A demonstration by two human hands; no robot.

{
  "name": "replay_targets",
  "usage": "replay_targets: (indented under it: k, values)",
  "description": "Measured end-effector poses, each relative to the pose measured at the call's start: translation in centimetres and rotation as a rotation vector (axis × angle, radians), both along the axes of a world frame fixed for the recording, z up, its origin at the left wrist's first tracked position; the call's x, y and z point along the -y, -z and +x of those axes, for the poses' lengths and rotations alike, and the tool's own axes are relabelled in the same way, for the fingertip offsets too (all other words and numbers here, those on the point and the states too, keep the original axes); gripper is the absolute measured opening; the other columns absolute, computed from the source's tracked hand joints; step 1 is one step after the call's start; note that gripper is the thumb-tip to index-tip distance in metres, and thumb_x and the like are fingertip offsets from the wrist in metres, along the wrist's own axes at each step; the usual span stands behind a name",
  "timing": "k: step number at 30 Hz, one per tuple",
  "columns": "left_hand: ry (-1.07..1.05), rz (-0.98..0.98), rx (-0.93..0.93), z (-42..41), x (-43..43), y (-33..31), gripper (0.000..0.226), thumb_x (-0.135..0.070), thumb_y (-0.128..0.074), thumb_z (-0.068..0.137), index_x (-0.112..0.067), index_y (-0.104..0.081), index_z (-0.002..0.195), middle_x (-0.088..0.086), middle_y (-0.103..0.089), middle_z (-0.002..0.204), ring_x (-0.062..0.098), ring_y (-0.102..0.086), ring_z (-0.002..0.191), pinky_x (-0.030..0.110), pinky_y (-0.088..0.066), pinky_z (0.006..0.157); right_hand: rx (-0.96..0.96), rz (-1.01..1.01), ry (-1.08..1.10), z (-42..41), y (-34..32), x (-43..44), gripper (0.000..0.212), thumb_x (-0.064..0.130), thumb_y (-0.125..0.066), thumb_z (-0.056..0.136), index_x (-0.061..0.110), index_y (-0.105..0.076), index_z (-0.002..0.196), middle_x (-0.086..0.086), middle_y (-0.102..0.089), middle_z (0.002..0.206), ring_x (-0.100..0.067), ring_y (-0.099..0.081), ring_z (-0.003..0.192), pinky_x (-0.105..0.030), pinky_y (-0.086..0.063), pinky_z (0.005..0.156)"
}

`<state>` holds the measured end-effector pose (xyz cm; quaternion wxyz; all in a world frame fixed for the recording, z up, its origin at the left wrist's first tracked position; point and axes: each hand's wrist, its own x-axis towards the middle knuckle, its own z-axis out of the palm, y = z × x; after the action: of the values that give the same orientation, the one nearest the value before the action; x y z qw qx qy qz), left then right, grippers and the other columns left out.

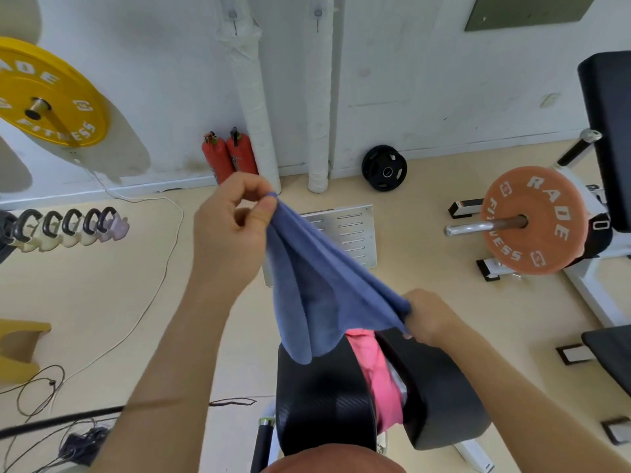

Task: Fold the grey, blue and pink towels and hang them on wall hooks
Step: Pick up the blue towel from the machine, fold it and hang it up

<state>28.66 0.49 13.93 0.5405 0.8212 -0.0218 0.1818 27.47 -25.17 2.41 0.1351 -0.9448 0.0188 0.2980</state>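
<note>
We stand over a pale wooden floor (102,302) that runs to a scuffed white wall (153,63) on the far side, where two small hooks (232,15) sit on two white wrapped pipes (251,97). Just below us, near the bottom edge, are the two black padded cushions of a gym machine (321,404), and in the gap between them a bright pink towel (379,380) lies bunched with something pale under it. Above those cushions hangs the blue terry towel (317,302), stretched slantwise between our hands and partly hiding a slotted metal plate (355,230) on the floor behind it. Our left hand (228,230) is raised and pinches one top corner between thumb and fingertips; our right hand (428,317), lower and nearer, is clenched on the other end of the upper edge. To the right an orange weight plate (536,221) sits on a steel bar, and a yellow one (47,93) hangs far left. By the wall stand two red fire extinguishers (228,155) and a small black weight plate (384,168). A row of kettlebells (68,227) lines the left, with loose cables (51,397) nearer.
</note>
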Motion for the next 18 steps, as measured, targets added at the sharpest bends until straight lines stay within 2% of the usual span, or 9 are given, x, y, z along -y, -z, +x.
replay_targets:
  k: [2,4,6,9,11,13,14,16,18]
  values:
    - [-0.053,0.022,-0.064,0.4,-0.9,1.4,0.028,-0.007,-0.055,0.089,-0.034,-0.058,0.08,-0.02,-0.058,0.072,0.003,-0.044,0.056,0.015,-0.038,0.059,-0.033,0.066,0.092,0.3,0.1,1.1,0.03,-0.001,-0.064,0.075,0.022,-0.054,0.059,-0.007,-0.065,0.065,-0.024,-0.064,0.063,-0.034,-0.053,0.063]
    - [-0.08,0.025,-0.123,0.6,-1.6,2.5,0.031,-0.004,-0.056,0.089,-0.033,-0.06,0.078,-0.018,-0.059,0.072,0.002,-0.044,0.057,0.011,-0.039,0.059,0.008,0.11,0.153,1.0,-0.4,2.2,0.018,0.001,-0.065,0.074,0.013,-0.06,0.062,-0.01,-0.062,0.054,-0.02,-0.058,0.05,-0.031,-0.049,0.055]
    - [-0.091,0.019,-0.172,0.7,-2.3,3.2,0.032,-0.003,-0.057,0.089,-0.032,-0.061,0.077,-0.014,-0.061,0.076,-0.001,-0.048,0.059,0.006,-0.039,0.06,0.064,0.178,0.198,1.8,-1.2,3.2,0.008,0.009,-0.068,0.076,0.004,-0.065,0.071,-0.018,-0.063,0.056,-0.019,-0.055,0.046,-0.029,-0.045,0.05]
    - [-0.11,-0.009,-0.239,0.9,-3.2,4.0,0.032,-0.003,-0.056,0.091,-0.031,-0.062,0.077,-0.012,-0.063,0.078,-0.008,-0.054,0.065,0.002,-0.039,0.063,0.083,0.324,0.301,2.9,-3.1,4.0,0.007,0.011,-0.067,0.081,0.007,-0.063,0.085,-0.015,-0.067,0.07,-0.019,-0.063,0.056,-0.027,-0.053,0.053]
    - [-0.135,-0.015,-0.256,0.8,-3.3,4.4,0.03,-0.004,-0.056,0.091,-0.03,-0.062,0.076,-0.011,-0.062,0.076,-0.008,-0.053,0.061,0.003,-0.04,0.061,0.191,0.141,0.161,3.1,-4.2,3.5,0.008,0.009,-0.061,0.084,0.007,-0.053,0.086,-0.011,-0.064,0.081,-0.023,-0.06,0.065,-0.03,-0.046,0.055]
    - [-0.148,-0.031,-0.238,0.8,-3.3,4.5,0.028,-0.006,-0.056,0.091,-0.029,-0.061,0.076,-0.01,-0.06,0.074,-0.002,-0.049,0.055,0.011,-0.041,0.059,0.651,-0.215,-0.154,3.1,-4.1,2.8,0.024,0.005,-0.073,0.068,0.01,-0.051,0.076,-0.01,-0.06,0.077,-0.025,-0.058,0.058,-0.028,-0.032,0.048]
    - [-0.146,-0.051,-0.226,0.8,-3.4,4.3,0.027,-0.007,-0.055,0.092,-0.029,-0.061,0.077,-0.008,-0.059,0.071,0.001,-0.047,0.052,0.017,-0.041,0.058,0.782,-0.283,-0.302,2.7,-3.9,2.3,0.033,0.002,-0.081,0.051,0.011,-0.055,0.069,-0.008,-0.058,0.067,-0.024,-0.054,0.045,-0.025,-0.024,0.04]
    - [-0.135,-0.084,-0.21,0.9,-3.4,3.9,0.026,-0.008,-0.051,0.094,-0.027,-0.06,0.079,-0.003,-0.058,0.065,0.007,-0.047,0.049,0.022,-0.04,0.055,0.857,-0.171,-0.569,1.9,-2.5,2.1,0.032,0.0,-0.078,0.042,0.012,-0.057,0.064,-0.004,-0.053,0.057,-0.021,-0.046,0.032,-0.021,-0.01,0.037]
    - [-0.11,-0.112,-0.189,1.1,-3.5,3.5,0.027,-0.006,-0.048,0.096,-0.026,-0.058,0.082,-0.004,-0.059,0.06,0.01,-0.051,0.048,0.02,-0.043,0.051,0.702,0.024,-0.538,1.5,-1.3,2.2,0.014,0.004,-0.068,0.065,0.014,-0.059,0.07,-0.003,-0.057,0.064,-0.022,-0.053,0.045,-0.025,-0.024,0.04]
